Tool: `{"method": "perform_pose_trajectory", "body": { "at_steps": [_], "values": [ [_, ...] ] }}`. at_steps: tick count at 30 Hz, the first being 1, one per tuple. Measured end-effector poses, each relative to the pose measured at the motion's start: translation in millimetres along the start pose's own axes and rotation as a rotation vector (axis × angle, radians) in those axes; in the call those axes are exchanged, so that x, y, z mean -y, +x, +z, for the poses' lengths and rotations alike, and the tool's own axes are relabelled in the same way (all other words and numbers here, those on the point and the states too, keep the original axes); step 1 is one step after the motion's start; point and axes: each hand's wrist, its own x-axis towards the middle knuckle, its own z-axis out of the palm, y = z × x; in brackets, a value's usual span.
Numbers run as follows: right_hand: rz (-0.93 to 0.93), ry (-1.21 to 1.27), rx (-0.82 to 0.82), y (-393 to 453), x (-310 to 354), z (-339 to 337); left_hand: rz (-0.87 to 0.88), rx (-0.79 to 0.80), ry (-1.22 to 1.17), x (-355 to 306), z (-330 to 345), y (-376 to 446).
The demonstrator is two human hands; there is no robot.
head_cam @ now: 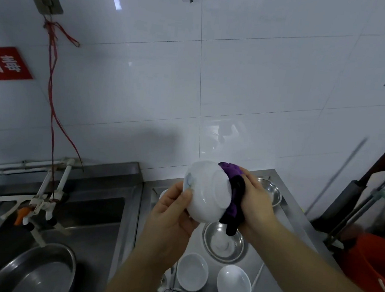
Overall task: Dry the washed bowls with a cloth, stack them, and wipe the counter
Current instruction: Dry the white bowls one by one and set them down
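Observation:
A white ceramic bowl (207, 191) is held up above the counter, tilted with its base toward me. My left hand (172, 214) grips its rim at the lower left. My right hand (256, 202) presses a purple and black cloth (233, 192) against the bowl's right side. Below on the steel counter (294, 229) two white bowls (192, 272) (233, 284) sit upright side by side. A steel bowl (224, 243) lies just behind them, and another steel bowl (270, 192) sits at the back, partly hidden by my right hand.
A steel sink (98, 219) with white taps (39, 204) lies to the left, holding a large steel basin (33, 269). An orange bucket (372, 264) and mop handles stand at the right. White tiled wall rises behind. Red strings hang from a wall hook.

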Motion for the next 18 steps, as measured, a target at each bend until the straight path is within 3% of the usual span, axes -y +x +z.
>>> {"method": "perform_pose_trajectory", "body": {
  "at_steps": [4, 9, 13, 18],
  "values": [
    [0.091, 0.062, -0.102, -6.8, -9.5, 6.1, 0.057, -0.089, -0.14, 8.2, 6.9, 7.8],
    [0.139, 0.059, -0.119, -23.5, -17.0, 11.1, 0.116, -0.24, -0.112, 12.6, 20.2, 17.3],
    [-0.048, -0.148, -0.137, -37.3, -22.6, 10.6, 0.146, -0.285, -0.021, 9.2, 26.4, 23.0],
    [-0.412, -0.559, -0.107, -49.8, -22.3, 8.6, 0.071, -0.285, 0.029, 9.8, 28.3, 23.5]
  ]
}}
